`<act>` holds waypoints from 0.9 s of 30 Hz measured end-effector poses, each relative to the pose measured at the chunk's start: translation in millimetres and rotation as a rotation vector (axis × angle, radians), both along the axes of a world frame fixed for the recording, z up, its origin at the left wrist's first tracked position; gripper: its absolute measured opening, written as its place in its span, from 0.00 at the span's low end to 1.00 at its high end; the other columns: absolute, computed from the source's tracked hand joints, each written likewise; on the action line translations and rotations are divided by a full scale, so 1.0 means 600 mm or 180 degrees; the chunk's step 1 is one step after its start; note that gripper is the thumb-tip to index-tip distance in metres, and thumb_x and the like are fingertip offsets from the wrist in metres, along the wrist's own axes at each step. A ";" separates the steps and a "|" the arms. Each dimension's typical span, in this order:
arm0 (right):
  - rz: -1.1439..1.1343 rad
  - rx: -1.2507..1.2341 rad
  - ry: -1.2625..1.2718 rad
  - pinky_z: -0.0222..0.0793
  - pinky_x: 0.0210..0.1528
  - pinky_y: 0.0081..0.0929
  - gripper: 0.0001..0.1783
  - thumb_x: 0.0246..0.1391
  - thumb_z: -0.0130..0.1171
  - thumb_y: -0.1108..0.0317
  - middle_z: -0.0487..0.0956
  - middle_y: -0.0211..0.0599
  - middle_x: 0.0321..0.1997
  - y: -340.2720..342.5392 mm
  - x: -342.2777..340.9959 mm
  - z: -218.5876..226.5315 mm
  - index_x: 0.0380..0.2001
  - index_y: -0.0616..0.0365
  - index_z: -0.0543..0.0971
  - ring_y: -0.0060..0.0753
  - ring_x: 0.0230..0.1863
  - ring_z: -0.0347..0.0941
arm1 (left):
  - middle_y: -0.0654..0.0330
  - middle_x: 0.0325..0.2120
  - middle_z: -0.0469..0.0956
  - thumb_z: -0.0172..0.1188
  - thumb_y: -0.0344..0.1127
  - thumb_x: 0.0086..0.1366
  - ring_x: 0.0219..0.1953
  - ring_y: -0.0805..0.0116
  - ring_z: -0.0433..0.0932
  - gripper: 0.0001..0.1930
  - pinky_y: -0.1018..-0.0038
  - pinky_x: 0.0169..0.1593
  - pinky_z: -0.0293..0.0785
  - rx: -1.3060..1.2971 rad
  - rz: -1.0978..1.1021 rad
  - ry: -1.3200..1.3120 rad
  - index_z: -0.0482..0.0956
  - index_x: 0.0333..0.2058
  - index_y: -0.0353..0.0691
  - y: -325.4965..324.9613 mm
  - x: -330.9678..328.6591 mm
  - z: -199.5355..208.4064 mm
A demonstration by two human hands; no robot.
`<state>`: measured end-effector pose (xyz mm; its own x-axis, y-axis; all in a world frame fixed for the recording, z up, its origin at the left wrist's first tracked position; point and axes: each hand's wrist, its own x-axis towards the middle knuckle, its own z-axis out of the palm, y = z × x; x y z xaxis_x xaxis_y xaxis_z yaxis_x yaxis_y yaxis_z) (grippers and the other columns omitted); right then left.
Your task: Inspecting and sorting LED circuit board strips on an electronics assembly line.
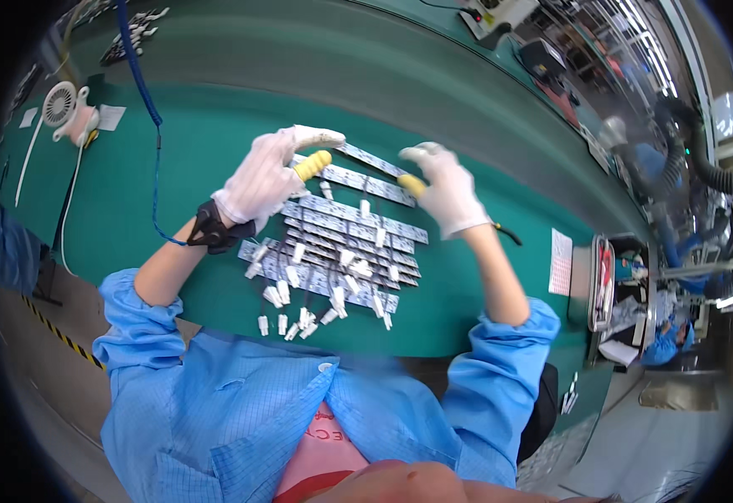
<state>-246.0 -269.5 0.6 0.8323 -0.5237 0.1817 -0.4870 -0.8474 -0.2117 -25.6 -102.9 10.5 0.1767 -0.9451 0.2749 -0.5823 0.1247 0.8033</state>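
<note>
Both my hands wear white gloves with yellow thumb covers. My left hand is closed at the left end of the farthest narrow circuit board strip. My right hand curls round its right end, the thumb against the strip and the fingers beyond it. Just nearer lies another circuit board strip, its left end beside my left thumb. Toward me, several overlapping circuit board strips lie in rows. Dark wires run from them to white connectors at the near side.
A green mat covers the bench. A blue coiled cord reaches the black band on my left wrist. A small fan stands at far left. At right are a printed sheet and a bin of items.
</note>
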 end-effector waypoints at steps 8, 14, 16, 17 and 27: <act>0.0436 0.0102 -0.1843 0.72 0.38 0.30 0.12 0.46 0.58 0.81 0.77 0.40 0.35 0.079 0.053 0.010 0.36 0.59 0.78 0.39 0.37 0.75 | 0.53 0.51 0.71 0.49 0.53 0.66 0.51 0.62 0.72 0.32 0.68 0.55 0.67 -0.0416 -0.0510 0.1556 0.59 0.60 0.34 0.027 0.038 -0.076; 0.0626 -0.0031 -0.2190 0.72 0.40 0.29 0.19 0.47 0.63 0.70 0.77 0.36 0.35 0.117 0.039 0.015 0.44 0.60 0.75 0.36 0.37 0.74 | 0.53 0.43 0.76 0.53 0.51 0.64 0.45 0.69 0.75 0.30 0.73 0.50 0.70 0.0585 -0.0723 0.1948 0.65 0.54 0.30 0.043 -0.003 -0.002; 0.0219 0.1672 -0.2845 0.68 0.33 0.20 0.24 0.52 0.61 0.62 0.75 0.32 0.34 0.120 0.040 0.005 0.49 0.64 0.71 0.23 0.30 0.70 | 0.54 0.42 0.76 0.58 0.42 0.63 0.43 0.71 0.75 0.25 0.74 0.49 0.71 0.0411 -0.0764 0.2540 0.67 0.52 0.31 0.044 -0.006 -0.009; 0.0231 0.1705 -0.2847 0.68 0.33 0.20 0.24 0.52 0.61 0.62 0.75 0.32 0.34 0.123 0.030 0.014 0.49 0.64 0.71 0.23 0.30 0.70 | 0.54 0.42 0.76 0.58 0.42 0.63 0.43 0.71 0.75 0.25 0.74 0.49 0.71 0.0426 -0.0732 0.2539 0.67 0.52 0.31 0.046 -0.010 -0.014; -0.0367 0.3061 -0.1902 0.51 0.18 0.11 0.17 0.58 0.54 0.64 0.68 0.23 0.15 0.113 -0.027 0.043 0.45 0.66 0.71 0.10 0.14 0.58 | 0.57 0.38 0.78 0.67 0.38 0.52 0.41 0.71 0.77 0.26 0.75 0.42 0.75 0.0488 -0.0428 0.1992 0.73 0.47 0.32 0.052 -0.004 -0.021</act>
